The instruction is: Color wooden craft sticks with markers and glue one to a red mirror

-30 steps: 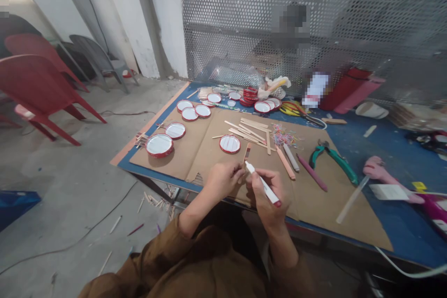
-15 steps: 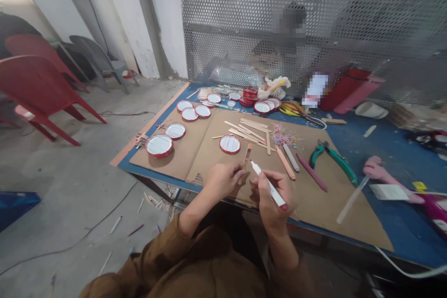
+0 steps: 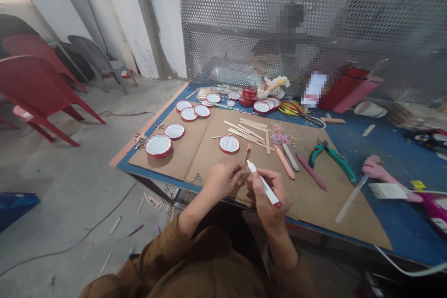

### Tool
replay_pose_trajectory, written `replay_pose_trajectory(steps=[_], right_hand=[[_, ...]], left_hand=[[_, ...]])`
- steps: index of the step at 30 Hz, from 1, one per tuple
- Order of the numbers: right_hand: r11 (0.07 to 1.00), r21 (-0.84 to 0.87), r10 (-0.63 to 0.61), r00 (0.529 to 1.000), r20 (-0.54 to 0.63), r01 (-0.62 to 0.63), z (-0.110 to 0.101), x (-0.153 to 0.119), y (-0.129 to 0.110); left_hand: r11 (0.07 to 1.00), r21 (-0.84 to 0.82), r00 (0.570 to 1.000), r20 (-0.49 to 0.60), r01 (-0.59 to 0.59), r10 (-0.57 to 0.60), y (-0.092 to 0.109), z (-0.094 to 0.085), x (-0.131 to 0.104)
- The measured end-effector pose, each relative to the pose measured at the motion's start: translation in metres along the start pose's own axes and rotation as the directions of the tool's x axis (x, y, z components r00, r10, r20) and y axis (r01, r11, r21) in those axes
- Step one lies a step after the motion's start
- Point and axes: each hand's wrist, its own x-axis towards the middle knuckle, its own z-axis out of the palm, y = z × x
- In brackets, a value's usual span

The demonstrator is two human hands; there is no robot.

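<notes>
My left hand point(image 3: 223, 180) is pinched shut on a thin wooden stick point(image 3: 248, 152), low over the near edge of the cardboard point(image 3: 185, 160). Stick points away from me, far end coloured reddish brown. My right hand point(image 3: 270, 193) grips a white marker point(image 3: 264, 185) pen-style, reddish butt end toward me, tip right at the stick. Can't tell if tip and stick touch. Hands just beside each other, each closed on its own item.

Just beyond my left hand: round disc point(image 3: 229, 143), white face, red rim, flat on the cardboard. Behind it and to the right, loose sticks point(image 3: 249, 131) in a messy fan, then a tangle of coloured bands point(image 3: 284, 135). Right of my marker hand: orange pen point(image 3: 285, 163), grey pen point(image 3: 290, 157), purple pen point(image 3: 312, 173), lying roughly side by side, then green-handled pliers point(image 3: 340, 165) with handles spread.

Left part of cardboard: bigger disc point(image 3: 159, 146) with small sticks at its left side, smaller disc point(image 3: 174, 131) just behind it, and three more discs point(image 3: 189, 114) grouped farther back. Cardboard lies on the blue desk point(image 3: 391, 142). Far side of desk: stacked red rims point(image 3: 248, 95), more white-faced discs beside them. Far right: pink tool point(image 3: 387, 177), clear rod point(image 3: 351, 199) at its near side, reaching over the cardboard.
</notes>
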Motion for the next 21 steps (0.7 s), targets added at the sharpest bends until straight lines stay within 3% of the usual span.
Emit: replay_pose_trajectory(steps=[21], right_hand=[[1.0, -0.021, -0.016, 1.0, 0.005, 0.016, 0.0002, 0.0001, -0.0016]], left_hand=[[0.999, 0.03, 0.999, 0.016, 0.031, -0.031, 0.0021, -0.0017, -0.0007]])
